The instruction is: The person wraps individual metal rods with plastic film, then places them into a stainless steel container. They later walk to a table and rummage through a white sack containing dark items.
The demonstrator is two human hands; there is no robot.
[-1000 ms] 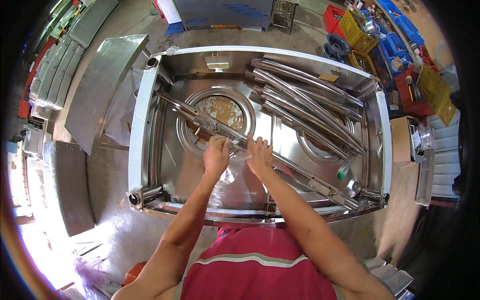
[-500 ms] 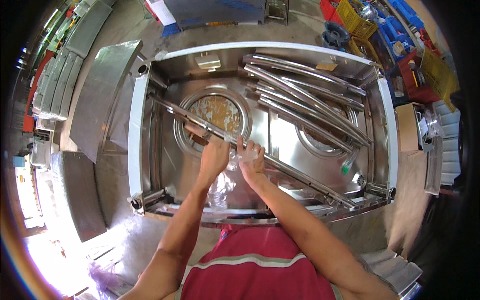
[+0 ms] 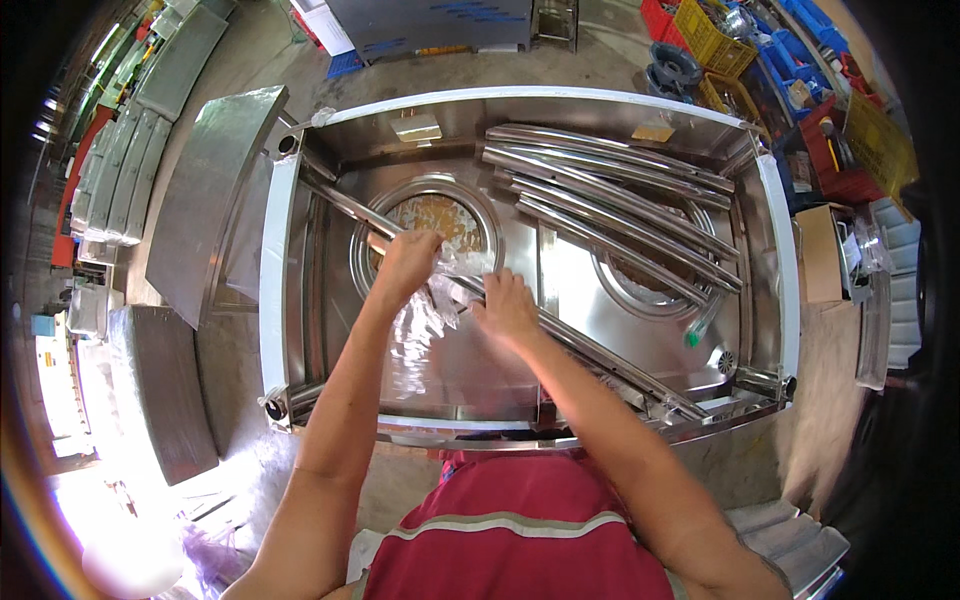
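A long steel tube (image 3: 585, 345) lies diagonally across an upturned stainless-steel frame (image 3: 640, 104). Clear plastic film (image 3: 441, 297) is bunched on the tube between my hands, and a loose sheet trails toward me. My left hand (image 3: 408, 262) is closed on the film, over the upper left stretch of the tube. My right hand (image 3: 508, 308) lies over the tube near its middle with fingers curled; whether it also pinches some film is hidden. Several other steel tubes (image 3: 610, 222) rest in a pile inside the frame's right half.
Two round openings with steel rims (image 3: 365, 262) sit in the frame's panel. A green-tipped clear plastic piece (image 3: 693, 333) lies by the tube pile. Flat metal panels (image 3: 205, 190) lean at the left. Crates (image 3: 712, 38) and a cardboard box (image 3: 818, 250) stand at the right.
My left hand has moved up and left along the tube, away from my right hand, drawing the plastic film with it. The right hand stays near the tube's middle.
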